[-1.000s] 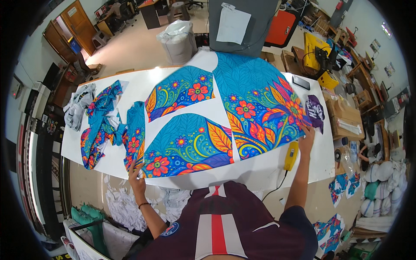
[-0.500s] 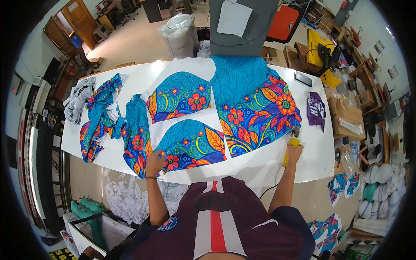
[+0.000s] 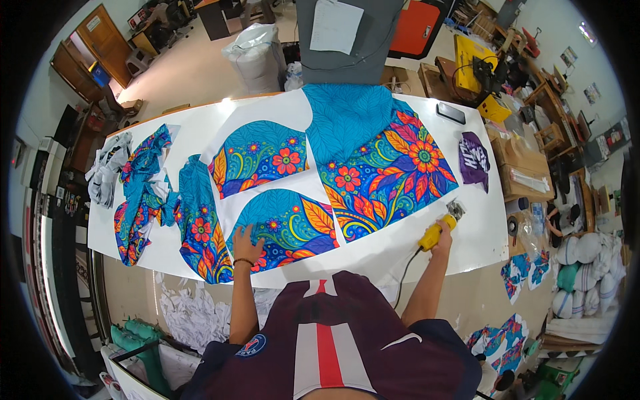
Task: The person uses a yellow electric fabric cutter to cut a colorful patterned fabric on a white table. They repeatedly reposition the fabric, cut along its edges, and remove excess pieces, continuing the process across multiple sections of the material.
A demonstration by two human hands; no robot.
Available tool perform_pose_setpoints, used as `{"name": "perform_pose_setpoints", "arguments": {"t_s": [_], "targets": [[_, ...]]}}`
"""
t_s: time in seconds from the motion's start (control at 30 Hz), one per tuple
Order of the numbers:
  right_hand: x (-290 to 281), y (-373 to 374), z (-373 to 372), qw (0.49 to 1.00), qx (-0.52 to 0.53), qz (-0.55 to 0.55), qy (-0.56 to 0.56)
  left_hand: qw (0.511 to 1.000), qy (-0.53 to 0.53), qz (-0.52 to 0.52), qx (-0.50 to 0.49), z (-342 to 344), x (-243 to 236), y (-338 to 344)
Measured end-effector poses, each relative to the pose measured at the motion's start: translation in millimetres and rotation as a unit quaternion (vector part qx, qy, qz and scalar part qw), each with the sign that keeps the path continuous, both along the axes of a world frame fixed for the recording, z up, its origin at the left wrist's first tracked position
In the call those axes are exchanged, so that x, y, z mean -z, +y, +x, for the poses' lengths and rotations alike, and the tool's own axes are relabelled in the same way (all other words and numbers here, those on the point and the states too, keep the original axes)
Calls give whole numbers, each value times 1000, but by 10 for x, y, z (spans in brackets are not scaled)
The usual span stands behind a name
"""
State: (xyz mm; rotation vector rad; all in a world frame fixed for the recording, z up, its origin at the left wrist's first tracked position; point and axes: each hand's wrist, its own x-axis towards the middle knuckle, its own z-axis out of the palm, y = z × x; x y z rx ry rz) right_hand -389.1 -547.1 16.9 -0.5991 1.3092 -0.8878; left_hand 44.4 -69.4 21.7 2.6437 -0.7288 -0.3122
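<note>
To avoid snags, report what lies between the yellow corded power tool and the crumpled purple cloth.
The head view shows only bare white tabletop between the yellow corded power tool in the right hand and the crumpled purple cloth.

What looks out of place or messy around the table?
White scraps lie strewn on the floor near the table, like discarded offcuts. At its left end, crumpled printed cloth lies bunched, unlike the flat printed panel under the left hand.
</note>
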Motion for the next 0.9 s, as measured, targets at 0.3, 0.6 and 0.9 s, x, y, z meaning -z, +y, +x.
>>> {"name": "perform_pose_setpoints", "arguments": {"t_s": [0.3,0.6,0.9], "targets": [[-197,79,568,988,-66,-129,-55,970,9,212,-116,-177,-278,224],[-6,19,1050,977,-141,-158,23,944,122,268,-147,-331,-545,288],[-64,337,546,964,-125,-209,108,941,102,300,-118,-673,-401,395]]}}
